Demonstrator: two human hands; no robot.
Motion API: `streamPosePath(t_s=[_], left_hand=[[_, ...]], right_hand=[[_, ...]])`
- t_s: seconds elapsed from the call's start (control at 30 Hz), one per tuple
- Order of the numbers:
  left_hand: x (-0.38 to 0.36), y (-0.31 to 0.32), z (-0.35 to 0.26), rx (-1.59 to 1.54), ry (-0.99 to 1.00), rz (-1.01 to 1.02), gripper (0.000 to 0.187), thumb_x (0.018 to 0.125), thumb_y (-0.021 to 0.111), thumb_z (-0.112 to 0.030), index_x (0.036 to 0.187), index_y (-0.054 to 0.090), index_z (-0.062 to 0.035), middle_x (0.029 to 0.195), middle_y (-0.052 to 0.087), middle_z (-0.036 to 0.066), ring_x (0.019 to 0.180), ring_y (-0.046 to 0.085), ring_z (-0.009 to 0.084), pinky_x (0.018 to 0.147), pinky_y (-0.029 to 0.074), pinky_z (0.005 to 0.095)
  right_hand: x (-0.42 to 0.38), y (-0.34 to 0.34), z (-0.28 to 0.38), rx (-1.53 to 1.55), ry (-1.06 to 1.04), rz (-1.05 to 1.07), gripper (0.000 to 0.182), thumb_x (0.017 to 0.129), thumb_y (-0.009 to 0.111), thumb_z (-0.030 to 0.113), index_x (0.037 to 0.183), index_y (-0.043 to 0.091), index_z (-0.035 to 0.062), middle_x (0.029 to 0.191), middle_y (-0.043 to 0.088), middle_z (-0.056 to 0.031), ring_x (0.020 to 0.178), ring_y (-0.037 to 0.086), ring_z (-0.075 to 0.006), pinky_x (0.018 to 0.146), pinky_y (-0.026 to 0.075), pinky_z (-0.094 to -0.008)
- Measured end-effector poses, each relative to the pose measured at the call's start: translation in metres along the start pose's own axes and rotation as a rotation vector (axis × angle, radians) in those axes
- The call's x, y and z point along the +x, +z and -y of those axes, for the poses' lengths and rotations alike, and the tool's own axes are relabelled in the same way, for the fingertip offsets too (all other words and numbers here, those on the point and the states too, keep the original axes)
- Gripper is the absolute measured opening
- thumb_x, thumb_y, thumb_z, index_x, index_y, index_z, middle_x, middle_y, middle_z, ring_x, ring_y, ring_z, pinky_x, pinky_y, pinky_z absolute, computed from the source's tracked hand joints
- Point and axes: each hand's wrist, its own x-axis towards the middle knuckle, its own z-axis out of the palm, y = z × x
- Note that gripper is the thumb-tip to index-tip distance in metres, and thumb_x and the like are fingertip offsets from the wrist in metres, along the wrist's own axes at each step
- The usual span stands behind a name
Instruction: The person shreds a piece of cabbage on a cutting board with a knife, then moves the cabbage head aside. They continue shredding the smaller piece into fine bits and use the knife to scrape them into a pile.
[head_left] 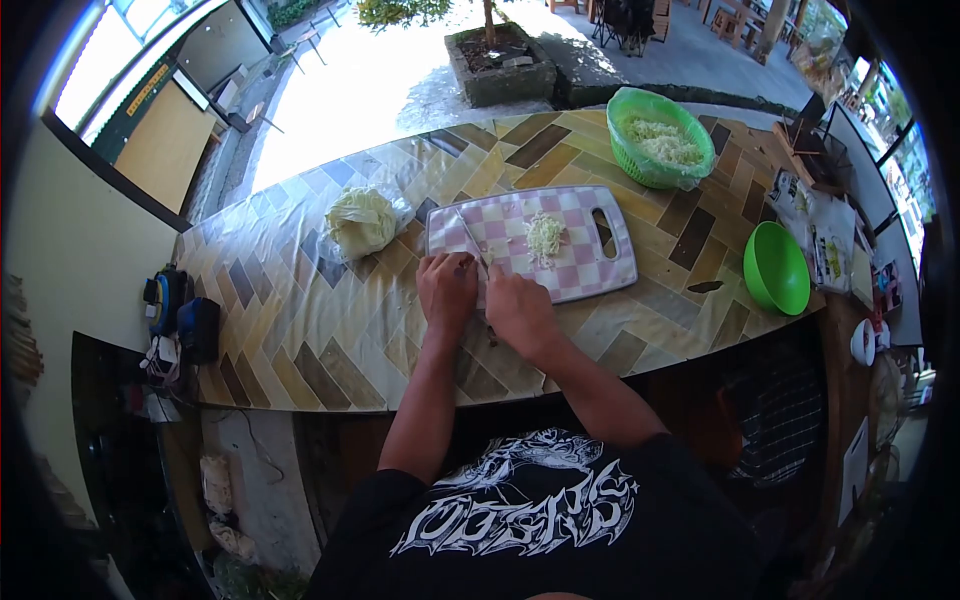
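Observation:
A pink-and-white checked cutting board (585, 262) lies before me, with a small heap of shredded cabbage (545, 238) on its right half. My right hand (520, 308) is closed round what looks like the handle of a knife (469, 234), whose thin blade points away across the board's left part. Close beside it, my left hand (447, 290) rests at the board's near left edge with fingers curled; what they hold, if anything, is hidden. Left of the board, a piece of cabbage (360, 222) sits on a clear plastic bag (400, 205).
A green basket (628, 160) lined with plastic holds more shredded cabbage (662, 142) at the back right. A green bowl (777, 268) stands near the right edge, beside plastic packets (828, 250). Dark blue cases (198, 328) sit at the left end of the patterned table (290, 340).

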Motion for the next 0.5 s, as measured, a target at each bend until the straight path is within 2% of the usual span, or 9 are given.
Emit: streamPosePath(t_s=[0.13,0.23,0.33,0.5], left_hand=[[0.0,-0.002,-0.001,-0.026,0.004,-0.004,0.012,0.087,0.081,-0.015,0.096,0.084,-0.0077,0.098,0.079,0.01,0.102,0.067,0.0343,0.096,0.051,0.0446],[0.001,-0.005,-0.005,0.006,0.063,-0.09,0.011,0.088,0.08,-0.014,0.096,0.084,-0.0067,0.098,0.077,0.01,0.099,0.067,0.0341,0.096,0.051,0.0446],[0.003,-0.007,-0.005,0.002,0.043,-0.051,0.013,0.087,0.08,-0.014,0.096,0.084,-0.0062,0.098,0.075,0.009,0.098,0.066,0.0328,0.095,0.051,0.0443],[0.003,-0.007,-0.004,0.004,0.037,-0.001,0.014,0.085,0.079,-0.015,0.095,0.083,-0.0064,0.099,0.074,0.009,0.099,0.065,0.0317,0.096,0.052,0.0443]], right_hand=[[-0.008,-0.012,0.001,0.017,0.007,0.018,0.016,0.1,0.053,0.009,0.105,0.065,-0.0015,0.087,0.078,-0.0252,0.083,0.079,-0.0431,0.077,0.064,-0.0525],[-0.011,0.005,0.006,0.01,0.048,0.062,0.018,0.101,0.053,0.009,0.108,0.066,-0.0022,0.088,0.078,-0.0257,0.085,0.079,-0.0431,0.078,0.064,-0.0527],[-0.004,0.016,0.005,0.012,0.064,0.05,0.021,0.101,0.053,0.01,0.112,0.065,-0.0022,0.089,0.078,-0.0261,0.087,0.079,-0.0431,0.078,0.064,-0.0529],[-0.005,0.011,-0.001,0.069,0.094,0.02,0.025,0.109,0.052,0.022,0.117,0.063,0.0007,0.085,0.076,-0.0277,0.086,0.078,-0.0477,0.079,0.062,-0.0579]])
